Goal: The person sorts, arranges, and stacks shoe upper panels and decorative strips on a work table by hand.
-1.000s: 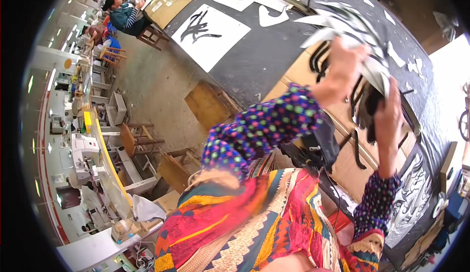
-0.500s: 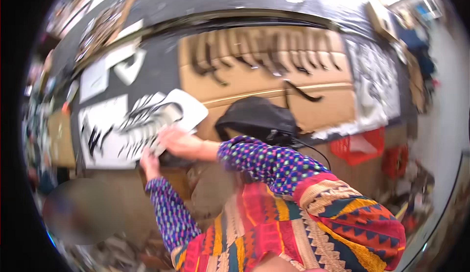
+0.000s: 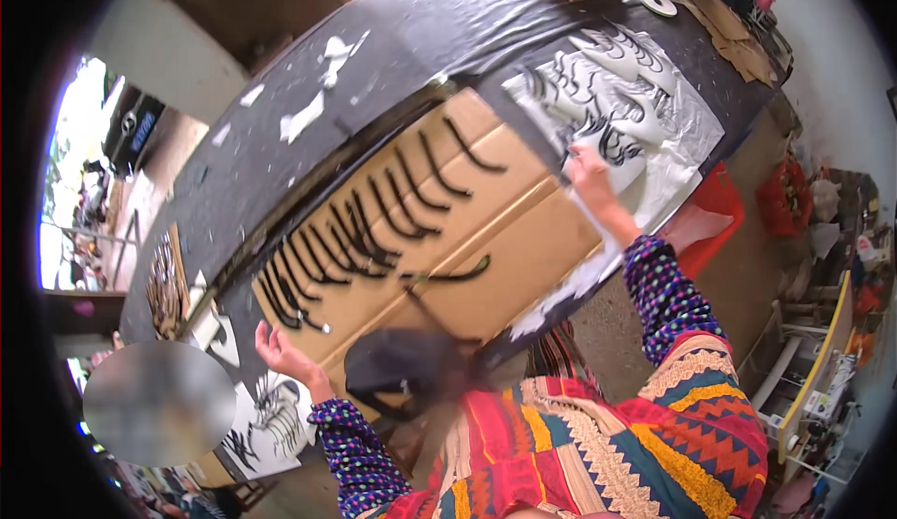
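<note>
My right hand (image 3: 592, 175) reaches over a white sheet (image 3: 682, 183) at the right. Its fingers are drawn together beside several thin black curved strips (image 3: 617, 141); whatever they pinch is too small to make out. My left hand (image 3: 286, 355) hovers by the left corner of a large cardboard sheet (image 3: 523, 229), fingers apart and holding nothing. Across that cardboard lies a row of longer black curved strips (image 3: 358, 229), with one separate strip (image 3: 458, 273) nearer to me.
A black bag-like thing (image 3: 397, 362) sits at the cardboard's near edge. White sheets with dark strips (image 3: 271, 416) lie at the lower left. White scraps (image 3: 304, 117) are scattered over the dark tabletop. Beyond the table's right edge is a red basket (image 3: 719, 229).
The view has turned to the right. My right hand has left the white sheets at the left and now reaches over the right-hand sheet. My left hand has also come away from those sheets, fingers spread.
</note>
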